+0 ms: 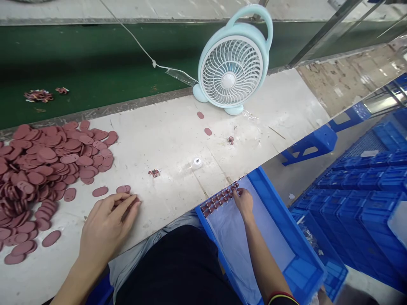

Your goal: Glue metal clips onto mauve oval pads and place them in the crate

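My left hand (110,220) rests at the table's front edge, fingers bent together around a reddish-brown piece that is mostly hidden. A flat oval piece (123,189) lies just beyond its fingertips, beside a large heap of similar ovals (47,153) on the left. Over a blue bin (270,199), my right hand (244,202) pinches a small dark red piece at the end of rows of small dark red pieces (216,202). Those rows lie on a white sheet (254,237) inside the bin.
A light blue fan (233,67) stands at the back of the white table (159,140). A small white round object (196,163) and brown scraps (154,173) lie mid-table. Behind runs a green surface (95,63). Stacked blue crates (356,182) stand at right.
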`<action>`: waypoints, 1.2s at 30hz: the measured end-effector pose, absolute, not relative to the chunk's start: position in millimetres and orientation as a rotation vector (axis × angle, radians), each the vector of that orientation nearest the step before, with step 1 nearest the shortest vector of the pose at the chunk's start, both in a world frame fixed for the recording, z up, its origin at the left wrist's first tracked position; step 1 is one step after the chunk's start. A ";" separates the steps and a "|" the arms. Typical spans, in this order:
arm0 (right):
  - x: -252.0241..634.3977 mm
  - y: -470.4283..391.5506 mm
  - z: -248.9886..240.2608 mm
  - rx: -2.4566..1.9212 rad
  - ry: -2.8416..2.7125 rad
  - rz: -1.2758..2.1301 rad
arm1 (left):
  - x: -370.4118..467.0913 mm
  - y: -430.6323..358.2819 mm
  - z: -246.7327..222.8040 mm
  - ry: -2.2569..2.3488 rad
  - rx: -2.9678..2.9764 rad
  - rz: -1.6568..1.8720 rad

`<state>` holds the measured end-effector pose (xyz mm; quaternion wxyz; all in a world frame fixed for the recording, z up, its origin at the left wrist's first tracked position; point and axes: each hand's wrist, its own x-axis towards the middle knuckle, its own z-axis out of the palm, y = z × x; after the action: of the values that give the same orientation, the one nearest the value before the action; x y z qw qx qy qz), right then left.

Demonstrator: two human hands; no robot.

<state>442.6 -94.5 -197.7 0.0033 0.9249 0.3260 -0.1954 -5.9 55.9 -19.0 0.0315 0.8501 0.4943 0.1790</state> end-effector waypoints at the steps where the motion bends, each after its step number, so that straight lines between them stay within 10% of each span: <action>1: 443.4 -91.1 -198.9 2.892 0.998 -0.619 | -5.5 55.9 -19.0 1.523 2.617 0.555; 36: 447.3 -79.3 -197.5 2.747 1.088 -0.653 | -10.8 55.1 -24.2 1.491 2.532 0.564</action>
<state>447.3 -79.3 -197.5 0.0578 0.9063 0.3588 -0.2155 -10.8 55.1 -24.2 0.0744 0.8439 0.4970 0.1880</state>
